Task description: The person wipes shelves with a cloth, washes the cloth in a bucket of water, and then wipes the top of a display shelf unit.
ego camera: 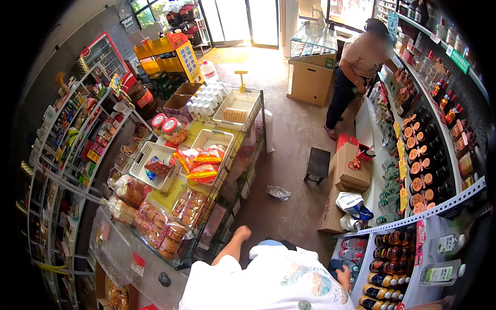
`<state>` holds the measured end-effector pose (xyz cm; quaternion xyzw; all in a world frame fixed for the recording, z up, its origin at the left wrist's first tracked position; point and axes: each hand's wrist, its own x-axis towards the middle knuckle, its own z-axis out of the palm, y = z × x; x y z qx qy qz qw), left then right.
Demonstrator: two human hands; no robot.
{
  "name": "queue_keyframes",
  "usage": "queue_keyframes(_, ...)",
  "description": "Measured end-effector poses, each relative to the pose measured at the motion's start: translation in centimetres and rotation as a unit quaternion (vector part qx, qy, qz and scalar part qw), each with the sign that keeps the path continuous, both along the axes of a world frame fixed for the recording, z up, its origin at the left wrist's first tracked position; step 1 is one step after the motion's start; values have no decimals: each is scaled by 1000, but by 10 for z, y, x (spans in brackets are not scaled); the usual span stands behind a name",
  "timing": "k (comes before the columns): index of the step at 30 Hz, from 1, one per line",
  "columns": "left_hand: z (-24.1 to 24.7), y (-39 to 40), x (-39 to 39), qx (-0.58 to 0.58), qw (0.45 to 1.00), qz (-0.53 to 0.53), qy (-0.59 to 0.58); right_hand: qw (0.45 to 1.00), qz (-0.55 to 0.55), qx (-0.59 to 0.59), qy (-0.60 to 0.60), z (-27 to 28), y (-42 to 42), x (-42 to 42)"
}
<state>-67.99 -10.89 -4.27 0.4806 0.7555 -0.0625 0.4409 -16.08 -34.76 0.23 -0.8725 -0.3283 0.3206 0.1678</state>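
Observation:
My left hand (242, 232) hangs over the aisle floor, fingers seemingly curled in, with nothing visible in it. It is nearest the wire-sided display table (201, 217), where bagged bread rolls (162, 226) lie at the near end. My right hand (343, 277) is low at the shelf on the right, gripping a dark cloth (335, 267). The cloth rests against clear bottles (350, 265) lying on their sides. Beside them are bottles of amber drink (391, 252). My white shirt (286, 275) fills the bottom middle.
Another person (360, 66) stands at the right shelves, one arm reaching in. A black stool (317, 164) and a crumpled clear plastic piece (278, 192) are on the floor. Cardboard boxes (350, 166) stand along the right shelf. A glass-topped counter (313, 62) is near the doorway.

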Motion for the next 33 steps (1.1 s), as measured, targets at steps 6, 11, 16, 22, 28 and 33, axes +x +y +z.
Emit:
queue_keyframes(6,-16,-55,-19,-6,989,132,-72,976,12,-186,113,-36,-75,-15)
queue_keyframes(11,-11,-70,35,-9,980,157,-120,970,47,-220,95,-10,-82,-3)
queue_keyframes(16,2,-67,87,24,971,99,-217,978,-70,-115,156,-40,-55,46)
queue_keyframes(22,23,-65,103,27,966,108,-233,993,-56,-8,102,-52,8,74)
queue_keyframes(28,23,-90,84,11,967,152,-205,985,-64,-64,149,-64,-6,74)
queue_keyframes(33,23,-114,67,1,964,207,-168,956,-11,-225,189,-61,-25,65)
